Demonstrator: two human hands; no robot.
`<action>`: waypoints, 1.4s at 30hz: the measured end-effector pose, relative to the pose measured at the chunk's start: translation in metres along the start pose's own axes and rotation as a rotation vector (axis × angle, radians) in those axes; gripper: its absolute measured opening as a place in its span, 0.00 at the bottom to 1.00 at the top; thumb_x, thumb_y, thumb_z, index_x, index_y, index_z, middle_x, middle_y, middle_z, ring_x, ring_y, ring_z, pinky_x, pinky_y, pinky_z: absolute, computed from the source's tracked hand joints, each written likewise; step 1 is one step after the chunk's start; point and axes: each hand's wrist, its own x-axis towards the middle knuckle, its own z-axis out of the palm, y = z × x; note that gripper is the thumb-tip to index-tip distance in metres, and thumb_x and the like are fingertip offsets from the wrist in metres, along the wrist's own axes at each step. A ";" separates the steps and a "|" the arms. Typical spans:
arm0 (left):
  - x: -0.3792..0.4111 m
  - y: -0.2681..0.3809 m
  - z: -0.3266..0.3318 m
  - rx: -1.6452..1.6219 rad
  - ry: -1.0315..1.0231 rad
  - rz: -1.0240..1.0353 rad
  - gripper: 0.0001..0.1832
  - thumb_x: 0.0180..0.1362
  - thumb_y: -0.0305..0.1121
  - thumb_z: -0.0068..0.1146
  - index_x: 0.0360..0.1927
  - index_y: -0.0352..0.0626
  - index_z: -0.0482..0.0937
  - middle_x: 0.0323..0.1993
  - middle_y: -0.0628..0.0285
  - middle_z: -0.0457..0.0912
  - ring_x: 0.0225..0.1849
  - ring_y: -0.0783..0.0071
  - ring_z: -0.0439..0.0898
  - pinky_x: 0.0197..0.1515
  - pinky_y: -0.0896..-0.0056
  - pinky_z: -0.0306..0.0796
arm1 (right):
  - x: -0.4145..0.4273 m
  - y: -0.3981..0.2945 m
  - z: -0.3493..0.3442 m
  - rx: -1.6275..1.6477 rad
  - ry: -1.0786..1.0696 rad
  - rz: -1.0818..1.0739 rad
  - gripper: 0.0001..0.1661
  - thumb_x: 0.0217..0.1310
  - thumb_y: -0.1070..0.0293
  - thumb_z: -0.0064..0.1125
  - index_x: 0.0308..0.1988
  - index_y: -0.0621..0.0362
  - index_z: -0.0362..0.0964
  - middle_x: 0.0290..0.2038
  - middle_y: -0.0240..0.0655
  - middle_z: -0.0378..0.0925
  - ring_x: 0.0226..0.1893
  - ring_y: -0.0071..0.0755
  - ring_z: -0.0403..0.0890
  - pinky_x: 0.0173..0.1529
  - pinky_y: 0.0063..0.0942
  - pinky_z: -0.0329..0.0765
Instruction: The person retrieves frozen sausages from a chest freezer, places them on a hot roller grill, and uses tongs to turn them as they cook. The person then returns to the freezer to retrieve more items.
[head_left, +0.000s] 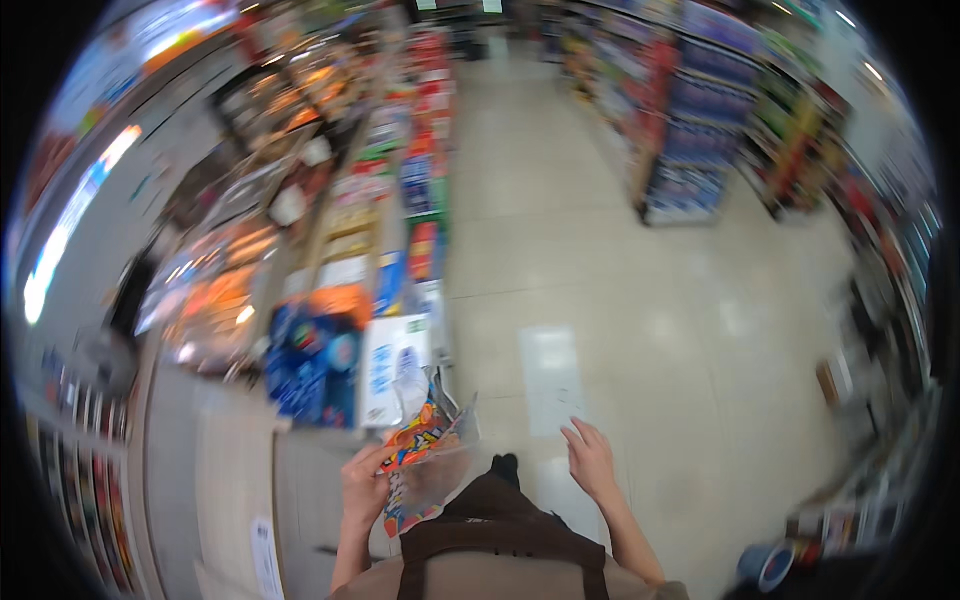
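My left hand (367, 480) grips a crumpled plastic snack package (424, 442) with a bright red, orange and yellow print. Parts of the package are clear film, and its upper end flares out in silvery folds. Whether anything is inside cannot be made out. To the right, my right hand (590, 456) hangs in the air over the tiled floor, fingers apart and holding nothing. Just beyond the package stands a white box (394, 360) with blue print, beside a dark blue display (315, 367) at the end of the counter.
Several rows of packaged goods (360, 187) line the counter edge on my left, in front of a blurred food display (225, 277). Store shelves (697, 127) rise at the far right. Pale floor tiles (525, 247) run between them. A blue-and-white round container (766, 566) sits low at right.
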 end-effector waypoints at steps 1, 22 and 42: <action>0.025 0.016 0.022 -0.005 -0.061 0.038 0.23 0.41 0.10 0.51 0.41 0.40 0.86 0.32 0.52 0.83 0.33 0.53 0.83 0.39 0.62 0.76 | 0.011 0.021 -0.016 -0.010 0.034 0.041 0.23 0.55 0.78 0.58 0.52 0.56 0.77 0.58 0.43 0.75 0.57 0.47 0.75 0.57 0.41 0.72; 0.470 0.337 0.674 -0.054 -0.775 0.764 0.13 0.49 0.20 0.56 0.35 0.46 0.87 0.28 0.55 0.81 0.29 0.53 0.82 0.34 0.55 0.77 | -0.351 0.399 -0.019 0.569 -0.319 2.063 0.09 0.52 0.63 0.60 0.25 0.55 0.80 0.23 0.38 0.82 0.23 0.34 0.82 0.28 0.33 0.78; 0.682 0.786 1.134 -0.047 -0.648 0.784 0.13 0.45 0.19 0.57 0.33 0.44 0.88 0.26 0.53 0.81 0.28 0.51 0.82 0.33 0.56 0.75 | 0.092 1.290 -0.447 -0.007 0.569 1.371 0.19 0.62 0.59 0.52 0.48 0.51 0.83 0.40 0.46 0.85 0.42 0.52 0.85 0.47 0.42 0.81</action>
